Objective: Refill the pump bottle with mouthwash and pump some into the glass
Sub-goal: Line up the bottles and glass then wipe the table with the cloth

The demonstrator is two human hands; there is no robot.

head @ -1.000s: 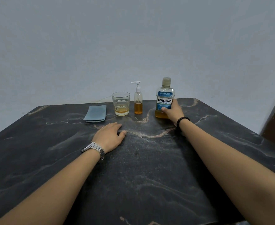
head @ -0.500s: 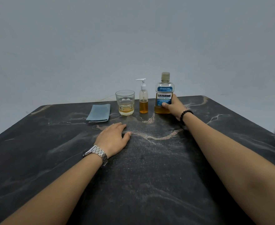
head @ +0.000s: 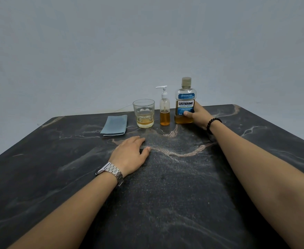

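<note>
A mouthwash bottle [head: 185, 97] with a blue label and its cap on stands upright near the table's far edge, amber liquid low in it. My right hand [head: 198, 115] grips its lower right side, thumb across the front. Just left of it stands a small clear pump bottle [head: 164, 112] with a white pump head, about half full of amber liquid. Left of that sits a glass [head: 144, 112] with a little amber liquid at the bottom. My left hand [head: 130, 154] rests palm down on the dark marble table [head: 165, 194], holding nothing.
A folded grey-blue cloth [head: 114, 125] lies left of the glass. The table's far edge runs just behind the row of objects, with a plain wall beyond. A thin wire [head: 122, 107] shows behind the glass.
The view has shifted, so the objects sit a little further right and higher in the frame. My right hand keeps its grip on the mouthwash bottle and my left hand stays flat.
</note>
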